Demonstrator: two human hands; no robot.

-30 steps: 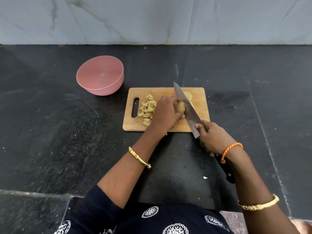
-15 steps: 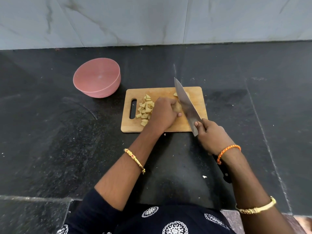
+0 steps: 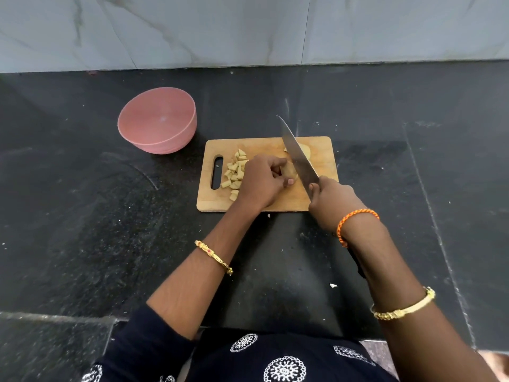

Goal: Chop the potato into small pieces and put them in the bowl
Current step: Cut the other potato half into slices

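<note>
A wooden cutting board (image 3: 264,146) lies on the black counter. My left hand (image 3: 261,183) grips a piece of potato (image 3: 290,172) at the board's middle. My right hand (image 3: 333,202) grips the handle of a large knife (image 3: 298,158), whose blade stands against the potato's right side, tip pointing away from me. Several small potato pieces (image 3: 235,172) lie in a pile near the board's handle slot. A potato slice (image 3: 305,151) shows behind the blade. The pink bowl (image 3: 158,121) stands to the board's upper left, with nothing in it.
The black stone counter (image 3: 82,216) runs to a grey marble wall (image 3: 248,28) at the back. A small white scrap (image 3: 333,285) lies on the counter near my right forearm. The counter's front edge is just before my body.
The knife has shifted slightly along the potato and my left hand has adjusted its hold. The view has drifted a little.
</note>
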